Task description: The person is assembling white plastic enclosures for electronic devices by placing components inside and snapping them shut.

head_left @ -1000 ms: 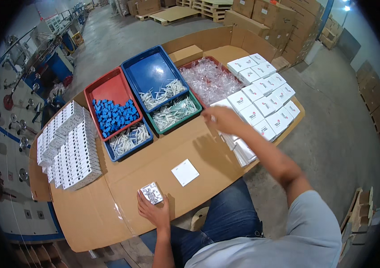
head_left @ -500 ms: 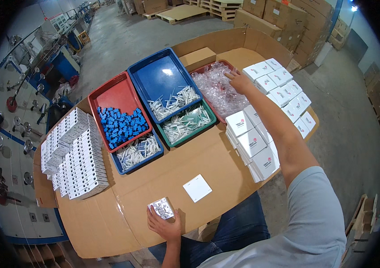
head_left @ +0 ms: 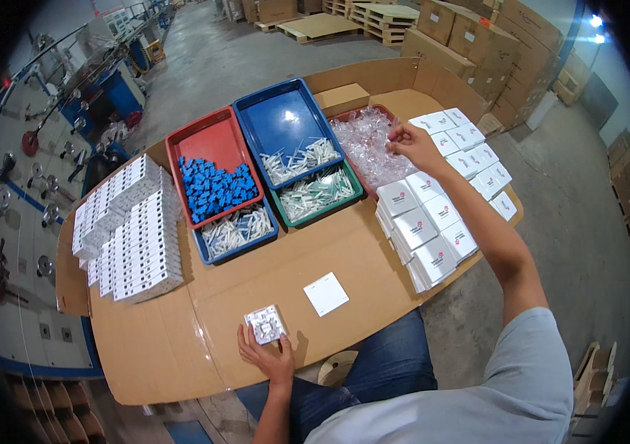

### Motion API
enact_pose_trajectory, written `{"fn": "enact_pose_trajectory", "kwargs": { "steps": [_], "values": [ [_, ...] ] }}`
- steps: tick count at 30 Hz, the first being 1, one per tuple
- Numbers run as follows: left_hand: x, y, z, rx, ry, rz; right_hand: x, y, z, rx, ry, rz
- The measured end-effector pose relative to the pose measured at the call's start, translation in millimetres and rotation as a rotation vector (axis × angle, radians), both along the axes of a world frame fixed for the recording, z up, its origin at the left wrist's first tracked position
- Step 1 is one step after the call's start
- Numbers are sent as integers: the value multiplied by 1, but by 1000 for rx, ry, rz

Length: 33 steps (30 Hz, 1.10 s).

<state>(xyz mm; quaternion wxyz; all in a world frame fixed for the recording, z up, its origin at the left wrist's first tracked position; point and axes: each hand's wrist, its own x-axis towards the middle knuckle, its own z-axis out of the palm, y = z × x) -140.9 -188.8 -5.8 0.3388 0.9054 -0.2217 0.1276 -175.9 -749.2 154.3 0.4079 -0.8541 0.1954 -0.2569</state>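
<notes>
My left hand (head_left: pixel 270 361) rests at the near edge of the cardboard-covered table. Its thumb and fingers close around the sides of a small white square electrical part (head_left: pixel 264 324) with grey and silvery pieces inside. To the right of that part lies a flat white square plate (head_left: pixel 326 294), untouched. My right hand (head_left: pixel 415 148) is stretched far forward, above the right edge of a heap of clear plastic bags (head_left: pixel 366 144). Its fingertips are pinched together; whatever they hold, if anything, is too small to make out.
Blue plastic pieces fill part of a red tray (head_left: pixel 204 137). Small white sticks lie in a blue tray (head_left: pixel 278 111), a green tray (head_left: pixel 320 212) and a lower blue tray (head_left: pixel 215 259). White parts (head_left: pixel 133 244) are stacked at left, white printed boxes (head_left: pixel 433 255) at right.
My right hand has drawn back slightly from the plastic bags, and its fingers have come together in a pinch. My left hand stays around the white part. The whole view has shifted a little.
</notes>
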Motion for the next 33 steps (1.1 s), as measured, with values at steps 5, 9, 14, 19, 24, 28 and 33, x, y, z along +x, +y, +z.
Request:
{"fn": "enact_pose_trajectory", "kwargs": {
  "steps": [5,9,14,19,24,28,33],
  "values": [
    [-4,-9,18,-476,273,-189,-40,140,29,671,-138,205],
    [-21,-65,90,-855,888,-329,-62,239,10,778,-151,288],
    [-40,-64,123,-1022,1059,-309,-66,323,-23,869,-172,261],
    [-46,-36,111,-1104,969,-175,-68,363,-24,801,-121,242],
    [-54,-25,103,-1133,927,-85,-80,390,1,20,-151,319],
    [-58,-22,106,-1140,1006,-97,-76,395,-14,82,-106,388],
    [-56,-16,113,-1066,1014,-150,-79,390,-17,183,-23,407]
  ]
}}
